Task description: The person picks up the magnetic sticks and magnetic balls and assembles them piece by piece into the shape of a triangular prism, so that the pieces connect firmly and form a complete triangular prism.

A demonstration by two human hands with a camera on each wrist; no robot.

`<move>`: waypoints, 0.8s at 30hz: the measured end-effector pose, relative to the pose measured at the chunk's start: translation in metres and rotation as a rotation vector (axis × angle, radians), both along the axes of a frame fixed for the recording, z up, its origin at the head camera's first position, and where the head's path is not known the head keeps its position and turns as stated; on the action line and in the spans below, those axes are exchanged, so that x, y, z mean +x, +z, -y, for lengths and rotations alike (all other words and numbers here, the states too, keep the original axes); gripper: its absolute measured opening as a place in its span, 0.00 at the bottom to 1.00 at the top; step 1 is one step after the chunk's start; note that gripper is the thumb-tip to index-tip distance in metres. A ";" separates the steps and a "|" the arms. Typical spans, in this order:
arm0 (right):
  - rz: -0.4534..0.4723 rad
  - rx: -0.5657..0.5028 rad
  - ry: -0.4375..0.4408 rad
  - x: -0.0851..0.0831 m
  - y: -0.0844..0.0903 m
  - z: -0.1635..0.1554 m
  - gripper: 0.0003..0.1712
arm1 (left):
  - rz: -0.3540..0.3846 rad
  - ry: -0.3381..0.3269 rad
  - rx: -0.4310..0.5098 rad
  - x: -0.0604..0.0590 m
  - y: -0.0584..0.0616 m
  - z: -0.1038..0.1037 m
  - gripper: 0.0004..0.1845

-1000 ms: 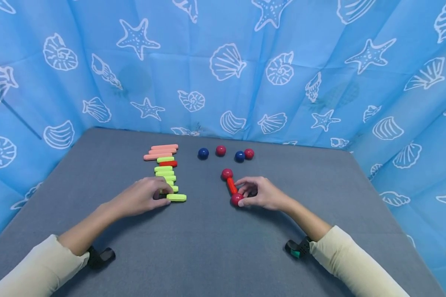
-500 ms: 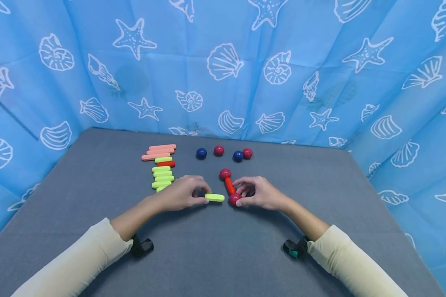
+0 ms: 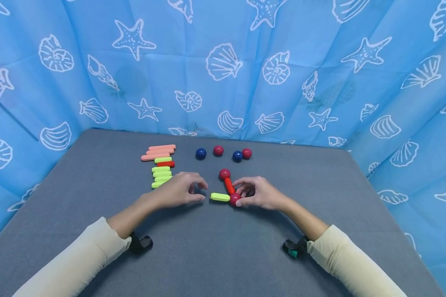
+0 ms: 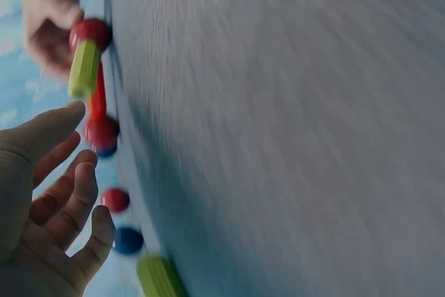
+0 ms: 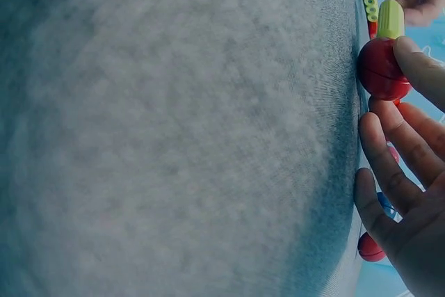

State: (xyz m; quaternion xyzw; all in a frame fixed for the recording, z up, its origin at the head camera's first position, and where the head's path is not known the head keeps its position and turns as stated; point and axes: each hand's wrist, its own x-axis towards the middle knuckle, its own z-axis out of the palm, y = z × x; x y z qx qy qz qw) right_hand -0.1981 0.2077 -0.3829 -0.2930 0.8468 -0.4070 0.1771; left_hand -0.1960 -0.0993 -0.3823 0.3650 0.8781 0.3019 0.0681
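Here, a big blue cloth with white shells and stars hangs behind and beside a grey table. Two arms in pale sleeves reach over the table.

The left hand sits near the middle of the table. Its fingers are loosely curled and it holds nothing. The fingertips are just beside a green stick but do not touch it; there is a small gap between them.

The right hand has its thumb and fingers curled round a red ball and grips it against the table. The right wrist view shows the thumb pressed on top of that ball.

The green stick lies flat on the table, between the two hands. One end touches the red ball. A short red stick also touches that ball and goes up to a second red ball farther back. So the green stick and the red stick meet at the held ball like a corner.

A row of more sticks lies to the left, pink at the back, then green with one red one. Behind the hands sit four loose balls, two blue and two red.
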 end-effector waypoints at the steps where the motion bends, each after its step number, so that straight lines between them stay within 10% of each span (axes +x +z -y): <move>1: -0.004 -0.003 0.002 0.000 0.000 0.000 0.31 | -0.006 0.016 0.003 0.000 0.001 0.006 0.16; 14: -0.009 0.002 0.009 -0.001 0.000 -0.001 0.30 | -0.066 0.201 0.000 0.012 0.000 0.094 0.14; 24: 0.007 0.003 0.008 -0.001 0.001 -0.001 0.31 | -0.100 0.204 -0.097 0.016 -0.005 0.101 0.15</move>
